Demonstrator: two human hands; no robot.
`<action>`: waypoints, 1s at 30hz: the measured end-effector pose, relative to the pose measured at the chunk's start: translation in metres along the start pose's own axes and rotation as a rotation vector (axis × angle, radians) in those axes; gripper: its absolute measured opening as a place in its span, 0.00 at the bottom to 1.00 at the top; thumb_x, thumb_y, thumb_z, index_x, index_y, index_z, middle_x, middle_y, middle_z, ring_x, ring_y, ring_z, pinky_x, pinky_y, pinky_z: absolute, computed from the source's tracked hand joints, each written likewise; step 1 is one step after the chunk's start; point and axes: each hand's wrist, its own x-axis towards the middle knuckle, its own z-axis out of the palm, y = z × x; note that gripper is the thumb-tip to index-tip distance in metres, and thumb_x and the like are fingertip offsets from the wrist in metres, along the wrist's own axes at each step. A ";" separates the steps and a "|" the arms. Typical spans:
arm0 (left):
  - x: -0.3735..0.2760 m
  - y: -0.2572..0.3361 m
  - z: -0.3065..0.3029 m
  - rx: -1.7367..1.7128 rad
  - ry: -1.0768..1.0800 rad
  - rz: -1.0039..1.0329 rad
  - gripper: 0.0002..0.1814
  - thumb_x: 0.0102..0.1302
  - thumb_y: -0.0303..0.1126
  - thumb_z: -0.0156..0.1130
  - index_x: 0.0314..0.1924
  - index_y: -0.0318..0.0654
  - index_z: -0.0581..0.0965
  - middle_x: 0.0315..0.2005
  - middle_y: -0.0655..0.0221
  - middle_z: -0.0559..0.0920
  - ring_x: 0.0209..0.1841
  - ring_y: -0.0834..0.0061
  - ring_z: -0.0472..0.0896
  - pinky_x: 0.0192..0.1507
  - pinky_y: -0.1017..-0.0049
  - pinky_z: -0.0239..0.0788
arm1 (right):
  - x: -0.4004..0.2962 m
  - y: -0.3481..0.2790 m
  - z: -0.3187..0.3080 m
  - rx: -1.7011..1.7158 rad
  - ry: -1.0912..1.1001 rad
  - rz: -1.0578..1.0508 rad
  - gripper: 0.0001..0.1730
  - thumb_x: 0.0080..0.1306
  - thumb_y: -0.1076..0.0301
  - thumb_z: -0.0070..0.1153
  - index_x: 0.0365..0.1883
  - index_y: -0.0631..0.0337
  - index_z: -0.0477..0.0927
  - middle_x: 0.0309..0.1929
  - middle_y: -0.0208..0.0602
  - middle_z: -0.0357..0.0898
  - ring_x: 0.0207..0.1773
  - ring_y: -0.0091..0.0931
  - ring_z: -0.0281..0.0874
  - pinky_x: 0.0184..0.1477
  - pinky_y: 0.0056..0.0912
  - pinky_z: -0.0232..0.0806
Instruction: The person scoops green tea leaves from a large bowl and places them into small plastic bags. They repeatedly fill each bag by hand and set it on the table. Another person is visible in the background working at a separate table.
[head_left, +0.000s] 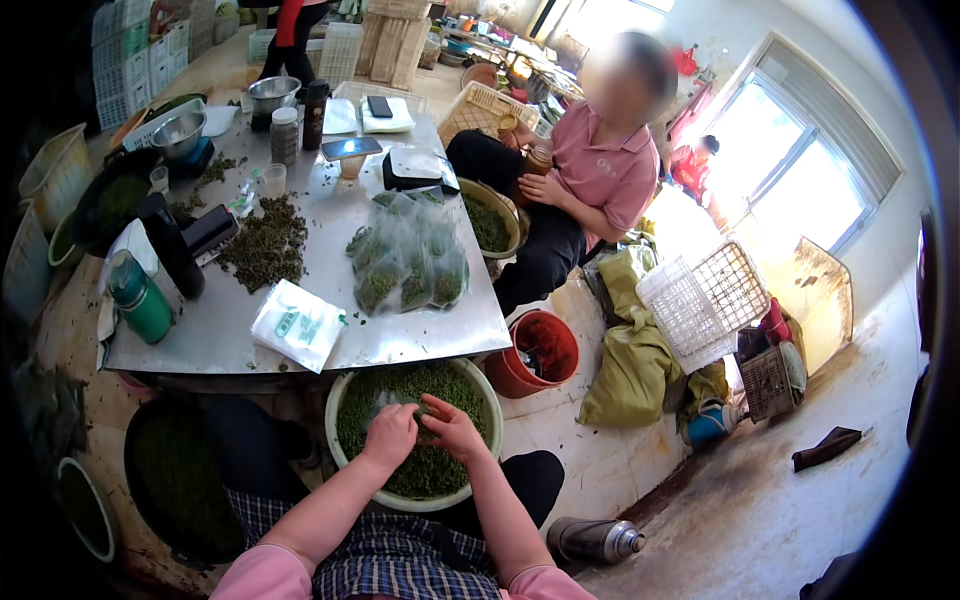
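Note:
Both hands meet above a pale round basin (489, 386) full of small green buds or berries (420, 476), held between my knees under the table's edge. My left hand (391, 433) pinches what looks like a thin clear plastic bag (384, 401), partly hidden behind the fingers. My right hand (454, 429) is beside it, index finger stretched out, thumb close to the left fingertips. A little green matter shows between the two hands; whether the right fingers grip it is unclear. On the metal table (420, 341) ahead lie filled clear bags of green produce (409, 259) and a stack of flat plastic bags (298, 322).
A red bucket (534, 352) stands right of the basin, near olive sacks (626, 375). A thermos flask (596, 540) lies on the floor. At left is a dark tub (139, 465). Across the table corner a seated co-worker (600, 172) holds a jar (536, 161).

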 end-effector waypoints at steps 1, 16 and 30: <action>-0.001 0.004 0.002 -0.001 -0.005 0.037 0.13 0.63 0.26 0.57 0.47 0.35 0.79 0.35 0.55 0.82 0.42 0.53 0.80 0.44 0.57 0.73 | 0.004 0.006 -0.002 -0.225 0.055 -0.031 0.28 0.63 0.70 0.62 0.63 0.57 0.75 0.48 0.35 0.80 0.47 0.23 0.78 0.45 0.28 0.74; -0.003 0.002 0.003 -0.003 -0.050 0.302 0.14 0.61 0.29 0.59 0.48 0.42 0.79 0.32 0.60 0.82 0.38 0.57 0.81 0.41 0.61 0.75 | 0.033 0.022 -0.025 -1.144 0.300 -0.198 0.24 0.55 0.53 0.67 0.46 0.58 0.83 0.34 0.40 0.85 0.37 0.33 0.84 0.41 0.36 0.75; -0.017 -0.010 -0.013 -0.034 -0.132 0.202 0.31 0.60 0.28 0.61 0.65 0.40 0.70 0.63 0.57 0.73 0.67 0.54 0.68 0.71 0.61 0.57 | 0.029 0.037 -0.041 -0.299 0.058 -0.108 0.22 0.70 0.63 0.57 0.57 0.67 0.78 0.47 0.34 0.84 0.46 0.25 0.81 0.50 0.27 0.73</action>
